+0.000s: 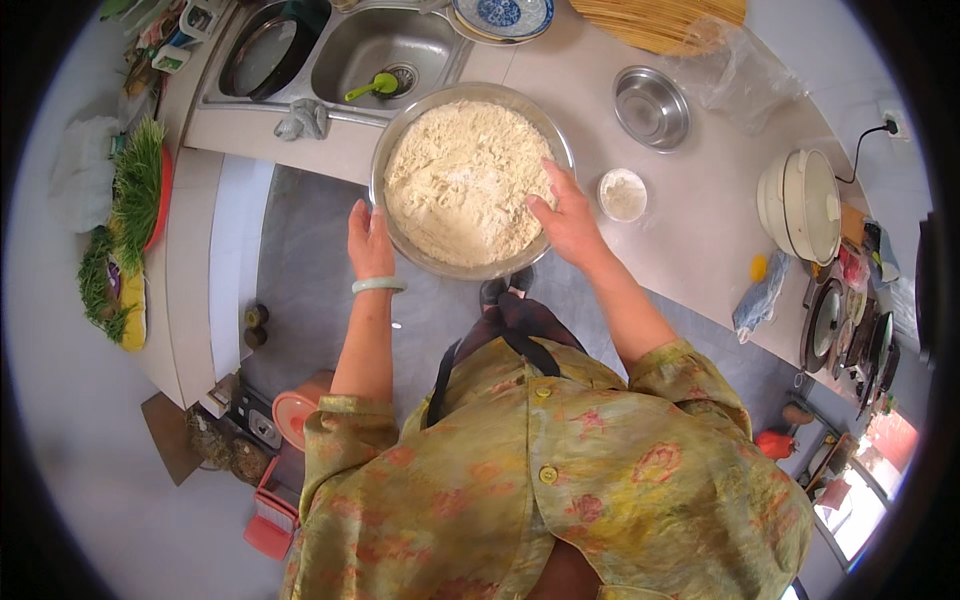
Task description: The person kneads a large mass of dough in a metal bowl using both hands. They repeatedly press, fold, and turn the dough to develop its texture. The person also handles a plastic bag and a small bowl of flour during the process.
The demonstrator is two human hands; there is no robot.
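Observation:
A wide stainless steel bowl (474,271) holds a shaggy, pale mix of flour and dough (465,180), with a patch of dry white flour near its middle. The bowl sits at the inner corner of the countertop, its near side reaching out over the floor. My left hand (370,244), with a pale green bangle (379,284) on the wrist, is against the bowl's left outer side. On the right side, my right hand (568,217) lies over the rim, its thumb and a finger inside above the mix. The other fingers are partly hidden.
Right of the bowl stand a small tub of flour (622,195) and an empty steel basin (651,109). A double sink (345,56) with a green scoop (373,87) lies behind; a grey cloth (302,120) rests by it. A white electric pot (801,206) stands at right.

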